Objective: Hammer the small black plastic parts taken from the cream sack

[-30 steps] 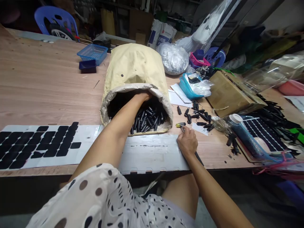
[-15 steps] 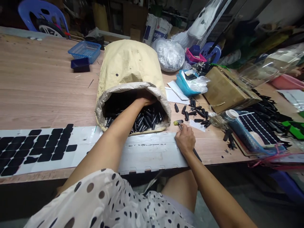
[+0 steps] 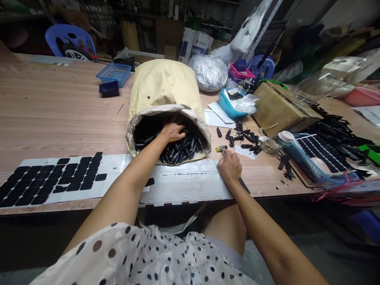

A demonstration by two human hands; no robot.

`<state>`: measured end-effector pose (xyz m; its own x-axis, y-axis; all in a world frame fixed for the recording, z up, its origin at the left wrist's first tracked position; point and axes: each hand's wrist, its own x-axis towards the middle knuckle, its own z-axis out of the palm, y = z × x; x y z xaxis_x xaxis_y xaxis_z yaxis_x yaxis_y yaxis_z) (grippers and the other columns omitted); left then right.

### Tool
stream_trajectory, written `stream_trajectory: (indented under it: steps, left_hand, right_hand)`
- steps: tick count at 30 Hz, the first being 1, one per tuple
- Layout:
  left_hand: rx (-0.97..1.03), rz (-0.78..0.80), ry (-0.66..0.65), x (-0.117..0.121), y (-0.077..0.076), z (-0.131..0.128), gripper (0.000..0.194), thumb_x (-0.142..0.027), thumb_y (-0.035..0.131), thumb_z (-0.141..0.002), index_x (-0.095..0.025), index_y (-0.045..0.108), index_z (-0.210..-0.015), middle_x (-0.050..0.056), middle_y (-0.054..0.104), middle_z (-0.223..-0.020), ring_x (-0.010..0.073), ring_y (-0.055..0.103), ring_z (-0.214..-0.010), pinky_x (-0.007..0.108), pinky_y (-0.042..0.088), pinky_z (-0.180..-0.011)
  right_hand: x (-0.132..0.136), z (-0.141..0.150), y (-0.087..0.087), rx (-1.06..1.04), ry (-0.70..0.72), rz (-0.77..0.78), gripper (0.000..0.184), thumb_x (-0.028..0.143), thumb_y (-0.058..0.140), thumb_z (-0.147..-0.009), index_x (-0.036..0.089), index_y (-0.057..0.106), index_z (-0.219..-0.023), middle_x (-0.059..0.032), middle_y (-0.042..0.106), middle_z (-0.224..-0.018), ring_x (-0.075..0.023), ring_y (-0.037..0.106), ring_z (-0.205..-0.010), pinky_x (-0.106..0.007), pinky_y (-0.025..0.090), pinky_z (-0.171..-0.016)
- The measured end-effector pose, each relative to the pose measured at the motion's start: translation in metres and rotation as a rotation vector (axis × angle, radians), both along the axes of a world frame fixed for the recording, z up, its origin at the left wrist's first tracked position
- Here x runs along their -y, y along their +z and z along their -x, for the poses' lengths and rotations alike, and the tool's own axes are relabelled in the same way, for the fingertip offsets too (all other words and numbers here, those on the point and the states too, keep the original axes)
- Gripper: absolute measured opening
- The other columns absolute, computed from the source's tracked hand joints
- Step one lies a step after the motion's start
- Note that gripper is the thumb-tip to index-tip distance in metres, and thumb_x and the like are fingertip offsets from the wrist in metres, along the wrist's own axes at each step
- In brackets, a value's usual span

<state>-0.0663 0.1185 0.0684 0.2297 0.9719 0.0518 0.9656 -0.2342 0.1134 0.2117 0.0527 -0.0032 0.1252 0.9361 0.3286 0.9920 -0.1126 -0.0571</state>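
My left hand (image 3: 173, 131) is inside the mouth of a large yellowish sack (image 3: 166, 84) that lies on its side. Its fingers are spread and bent over a heap of glossy black tapered parts (image 3: 179, 152), touching the top ones. My right hand (image 3: 230, 166) rests closed at the table's front edge, on the end of a white board (image 3: 190, 184). A slim tool with a dark end (image 3: 244, 185) sticks out behind that fist; its kind is mostly hidden. Just beyond the knuckles lies a small yellow-and-black piece (image 3: 221, 149).
Loose black parts (image 3: 238, 137) lie right of the sack. Dark flat pieces (image 3: 74, 174) sit in rows on a white sheet at left. Around stand a blue basket (image 3: 114, 73), a turquoise basin (image 3: 233, 111), a cardboard box (image 3: 282, 109) and a wrapped roll (image 3: 305, 158).
My left hand has drawn back toward the sack's opening and left, so its fingers now show. The right hand stays at the table edge. The view has shifted slightly.
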Motion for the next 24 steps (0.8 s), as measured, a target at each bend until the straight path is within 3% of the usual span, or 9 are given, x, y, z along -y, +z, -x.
stream_trajectory:
  steps: [4,9,13,16,19,22,24]
  left_hand:
    - [-0.014,-0.063,-0.017,0.005,-0.007,0.008,0.045,-0.036,0.053,-0.088,-0.035,0.065,-0.131,0.002,0.059,-0.142,0.0317,0.039,-0.141,0.049,0.033,-0.117]
    - [0.044,-0.023,-0.036,0.012,-0.009,0.013,0.053,-0.035,0.054,-0.088,-0.039,0.054,-0.141,0.0,0.058,-0.142,0.0305,0.037,-0.142,0.054,0.029,-0.119]
    - [0.155,-0.113,-0.013,0.031,-0.009,0.015,0.059,-0.032,0.062,-0.082,-0.035,0.056,-0.141,0.003,0.055,-0.146,0.033,0.035,-0.142,0.06,0.022,-0.12]
    - [0.282,-0.216,0.05,0.055,-0.011,0.014,0.051,-0.029,0.064,-0.081,-0.028,0.063,-0.132,0.007,0.059,-0.138,0.0316,0.043,-0.135,0.052,0.032,-0.116]
    - [0.393,-0.29,0.155,0.087,-0.018,0.006,0.031,-0.027,0.059,-0.085,-0.023,0.07,-0.114,0.008,0.068,-0.113,0.0262,0.057,-0.111,0.042,0.045,-0.103]
    - [0.453,-0.307,0.241,0.116,-0.031,-0.008,0.015,-0.027,0.061,-0.085,-0.02,0.07,-0.095,0.006,0.066,-0.091,0.0227,0.06,-0.091,0.036,0.051,-0.089]
    - [0.474,-0.292,0.285,0.129,-0.042,-0.017,0.009,-0.028,0.065,-0.083,-0.022,0.068,-0.089,0.004,0.064,-0.086,0.0221,0.06,-0.088,0.034,0.052,-0.084]
  right_hand:
    - [-0.002,0.002,0.001,-0.015,-0.004,0.018,0.038,0.019,0.049,-0.089,0.018,0.062,-0.125,-0.0121,0.058,-0.101,-0.0256,0.055,-0.094,-0.032,0.038,-0.07]
    - [-0.004,0.002,-0.002,-0.03,-0.001,0.011,0.039,0.02,0.049,-0.089,0.019,0.061,-0.126,-0.0121,0.057,-0.101,-0.0252,0.054,-0.093,-0.032,0.038,-0.071]
    - [-0.005,0.002,-0.003,-0.035,0.001,0.005,0.039,0.02,0.049,-0.089,0.019,0.061,-0.126,-0.012,0.057,-0.102,-0.0253,0.054,-0.093,-0.032,0.038,-0.071]
    - [-0.006,0.003,-0.001,-0.037,0.0,0.016,0.039,0.019,0.048,-0.089,0.019,0.062,-0.126,-0.0124,0.057,-0.103,-0.026,0.054,-0.094,-0.033,0.038,-0.072]
    - [-0.006,0.004,0.0,-0.04,-0.005,0.02,0.039,0.019,0.047,-0.09,0.018,0.062,-0.126,-0.0126,0.057,-0.103,-0.0265,0.054,-0.094,-0.033,0.038,-0.073]
    - [-0.006,0.004,0.0,-0.05,-0.001,0.019,0.038,0.02,0.048,-0.09,0.018,0.061,-0.126,-0.0134,0.057,-0.104,-0.0268,0.054,-0.095,-0.034,0.038,-0.073]
    - [-0.007,0.004,0.0,-0.056,0.005,0.023,0.038,0.02,0.048,-0.09,0.018,0.061,-0.126,-0.014,0.057,-0.105,-0.0272,0.054,-0.096,-0.034,0.038,-0.073]
